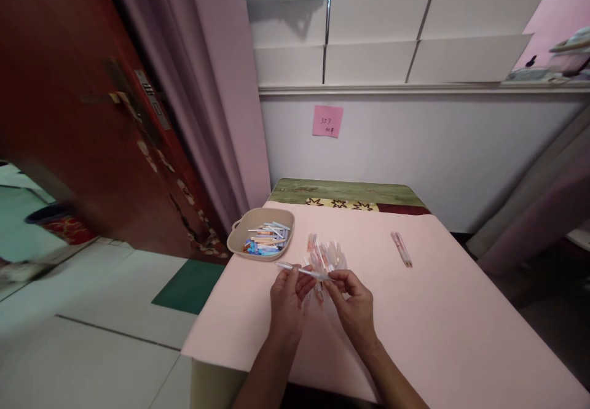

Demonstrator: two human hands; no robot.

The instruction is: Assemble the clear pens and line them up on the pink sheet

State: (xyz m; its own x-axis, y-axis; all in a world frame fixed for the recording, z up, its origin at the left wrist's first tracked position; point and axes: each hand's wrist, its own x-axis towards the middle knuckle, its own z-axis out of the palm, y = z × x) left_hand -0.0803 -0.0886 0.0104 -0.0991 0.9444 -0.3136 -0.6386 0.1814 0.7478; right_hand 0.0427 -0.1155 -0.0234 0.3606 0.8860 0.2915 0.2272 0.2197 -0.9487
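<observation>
A slim whitish pen (284, 265) is held level between my two hands, above the near side of the table. My left hand (286, 304) grips it around the middle with thumb and fingers. The fingertips of my right hand (356, 307) pinch its right end; whether there is a clear sleeve there I cannot tell. Just beyond and partly under my hands lies a loose pile of pens (332, 254), pinkish and white, some looking wrapped in clear plastic. My hands hide part of this pile.
To the left, a beige basket (236, 243) contains many blue, white and orange pens. Two pink pens (402, 249) lie side by side at the right on the pink-covered table (442, 323). A pink note (327, 121) is stuck to the wall behind. A red-brown door stands left.
</observation>
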